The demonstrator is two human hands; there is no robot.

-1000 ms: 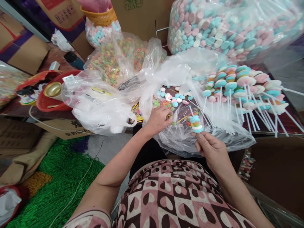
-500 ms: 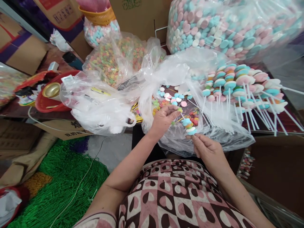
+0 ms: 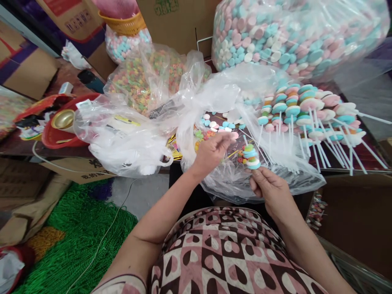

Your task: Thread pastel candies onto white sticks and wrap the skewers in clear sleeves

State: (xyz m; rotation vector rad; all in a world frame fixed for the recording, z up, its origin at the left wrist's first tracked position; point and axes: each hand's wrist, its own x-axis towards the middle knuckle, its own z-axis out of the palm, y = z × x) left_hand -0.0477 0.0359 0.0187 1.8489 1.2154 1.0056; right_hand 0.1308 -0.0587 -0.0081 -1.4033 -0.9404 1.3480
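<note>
Right hand (image 3: 271, 185) pinches the candy skewer (image 3: 252, 155) below its stack, apparently keeping the tip free.
Left of it, the left hand (image 3: 214, 152) reaches a pink disc (image 3: 234, 135), whether pinched I cannot tell; beyond the right hand, loaded skewers (image 3: 310, 104) lie sticks nearest, probably for easy grasping.

Our left arm (image 3: 165, 208) reaches forward, slightly bent; the left hand (image 3: 212, 152) is palm-down, its fingers (image 3: 221, 141) curled. Our right forearm (image 3: 308, 239) slants inward, and the right hand (image 3: 271, 184) holds a fingertip pinch.

Single head-worn view; faces forward, down over table (image 3: 70, 76); near
</note>
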